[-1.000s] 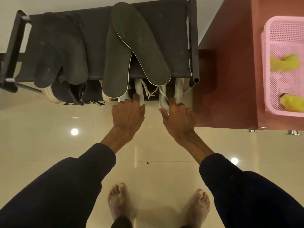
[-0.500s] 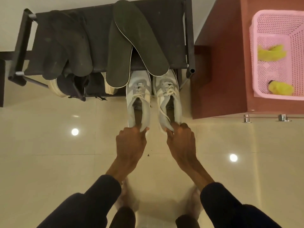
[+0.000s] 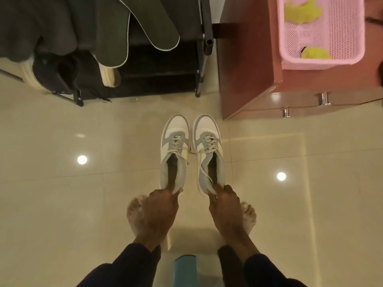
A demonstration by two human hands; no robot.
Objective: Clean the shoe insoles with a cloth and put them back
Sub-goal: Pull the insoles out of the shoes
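Two white and grey sneakers hang side by side over the tiled floor, toes pointing away from me. My left hand (image 3: 160, 206) pinches the heel of the left sneaker (image 3: 174, 150). My right hand (image 3: 224, 204) pinches the heel of the right sneaker (image 3: 209, 150), whose laces trail loose. Two dark green insoles with pale edges (image 3: 153, 23) lie on the black shoe rack (image 3: 205, 40) and overhang its front. Yellow cloths (image 3: 300, 9) lie in a pink basket (image 3: 323, 59) at the top right.
A black shoe with a cream sole (image 3: 53, 75) sits on the rack's lower shelf, under dark grey insoles (image 3: 41, 23). A reddish wooden cabinet (image 3: 248, 69) carrying the basket stands right of the rack. My bare feet (image 3: 248, 214) stand on the glossy floor; a teal object (image 3: 185, 270) shows below.
Both hands have pulled the sneakers out from under the rack by their heels and carried them back toward me, well away from the rack. The view has shifted back and down.
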